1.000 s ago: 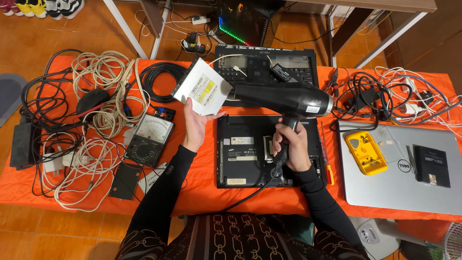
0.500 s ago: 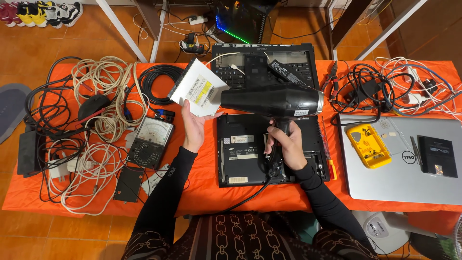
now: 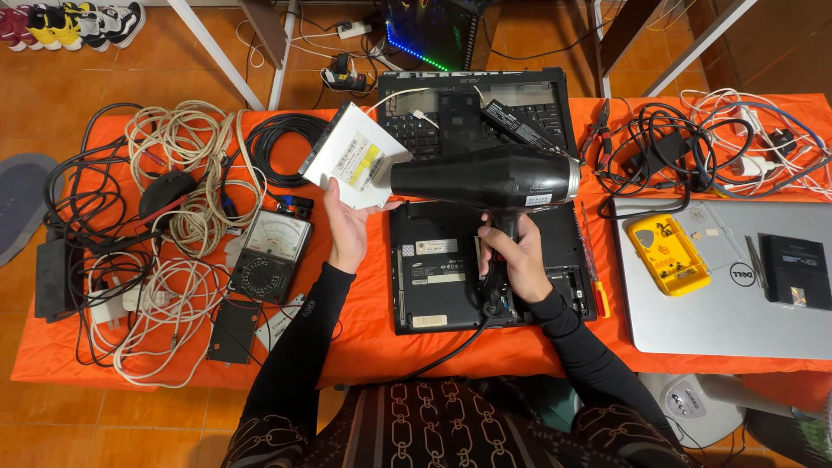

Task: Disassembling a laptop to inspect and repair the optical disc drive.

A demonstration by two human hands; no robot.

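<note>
Glossy black hair dryer (image 3: 485, 179) gripped by right hand (image 3: 513, 257); left hand (image 3: 347, 230) clasps flat white optical drive (image 3: 355, 156).

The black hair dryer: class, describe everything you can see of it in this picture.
The hair dryer is black and glossy, plastic by its look, with a silver ring at its wide right end and a narrower nozzle pointing left at the white optical drive held in the left hand. It is held level above the upturned laptop. The right hand grips its handle; a black cord trails down.
</note>
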